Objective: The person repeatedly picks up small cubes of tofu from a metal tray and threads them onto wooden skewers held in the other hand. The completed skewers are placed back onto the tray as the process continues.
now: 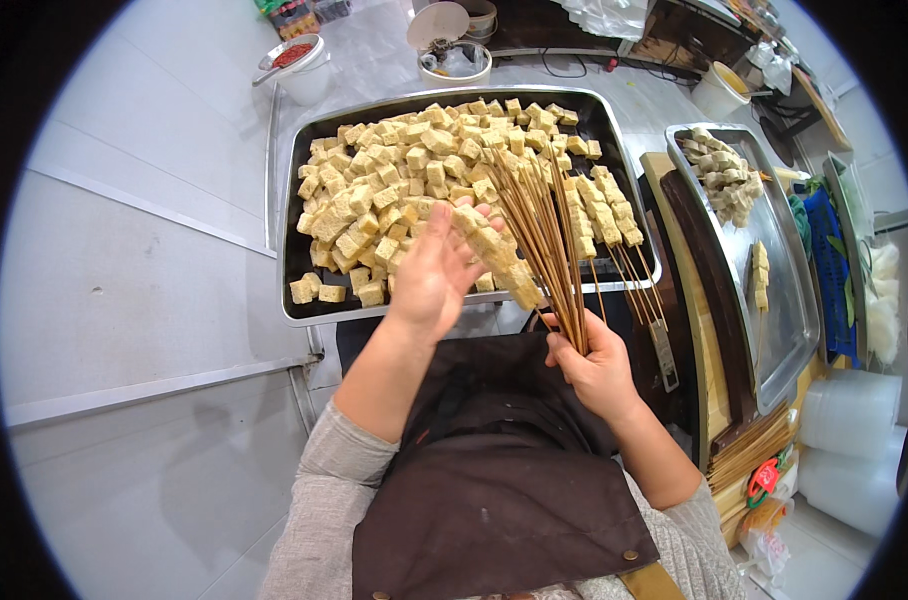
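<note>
My right hand (pixel 593 364) is closed around a fanned bundle of thin wooden skewers (pixel 555 262), their tips pointing up over the tray. One skewer from that hand carries a row of pale yellow tofu cubes (pixel 499 255), slanting up to the left. Beside this row is my left hand (pixel 439 270), palm up with fingers spread; the row lies against its fingers, and whether they grip it cannot be told. Beneath both is a dark metal tray (pixel 296 300) heaped with loose tofu cubes (pixel 394 172). Several loaded skewers (pixel 596 202) lie at its right side, sticks over the rim.
On the right, a steel tray (pixel 788 330) holds folded skewered pieces (pixel 724 176) and one tofu skewer (pixel 760 277). Near it are spare skewers (pixel 750 450), red-handled scissors (pixel 763 480) and plastic containers (pixel 851 412). White buckets (pixel 308 79) stand beyond the dark tray.
</note>
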`<action>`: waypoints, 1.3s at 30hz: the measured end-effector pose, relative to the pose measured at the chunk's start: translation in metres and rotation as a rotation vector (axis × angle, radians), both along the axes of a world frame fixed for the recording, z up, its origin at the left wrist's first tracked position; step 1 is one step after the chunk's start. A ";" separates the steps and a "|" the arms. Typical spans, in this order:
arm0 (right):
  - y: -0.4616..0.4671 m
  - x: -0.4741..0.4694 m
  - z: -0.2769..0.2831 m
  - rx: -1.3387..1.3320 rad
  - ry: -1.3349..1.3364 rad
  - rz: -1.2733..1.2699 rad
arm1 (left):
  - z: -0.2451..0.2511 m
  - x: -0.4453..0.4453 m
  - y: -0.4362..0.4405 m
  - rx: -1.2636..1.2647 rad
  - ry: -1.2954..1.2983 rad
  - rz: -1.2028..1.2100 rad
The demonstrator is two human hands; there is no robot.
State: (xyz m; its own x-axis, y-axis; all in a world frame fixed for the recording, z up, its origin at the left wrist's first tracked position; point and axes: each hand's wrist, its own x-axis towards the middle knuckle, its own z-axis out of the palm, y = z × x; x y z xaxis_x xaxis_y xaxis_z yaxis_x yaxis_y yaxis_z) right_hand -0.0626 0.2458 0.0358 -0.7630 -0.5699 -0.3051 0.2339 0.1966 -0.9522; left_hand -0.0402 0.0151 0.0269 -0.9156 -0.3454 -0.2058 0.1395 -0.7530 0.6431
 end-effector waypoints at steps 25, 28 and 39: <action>0.024 -0.091 0.005 0.684 0.684 -0.086 | -0.037 -0.072 -0.082 -2.102 -0.647 0.114; 0.030 -0.083 0.014 0.539 0.842 -0.205 | -0.041 -0.077 -0.082 -2.075 -0.585 0.102; -0.007 -0.003 0.013 -0.043 -0.183 0.178 | -0.013 -0.002 -0.030 0.077 -0.064 -0.078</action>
State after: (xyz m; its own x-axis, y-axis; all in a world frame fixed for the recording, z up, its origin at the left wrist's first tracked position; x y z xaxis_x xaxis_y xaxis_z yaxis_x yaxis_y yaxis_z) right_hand -0.0654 0.2392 0.0486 -0.5844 -0.7056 -0.4008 0.3681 0.2097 -0.9058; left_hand -0.0419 -0.0148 0.0136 -0.9231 -0.2547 -0.2881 0.0391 -0.8076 0.5885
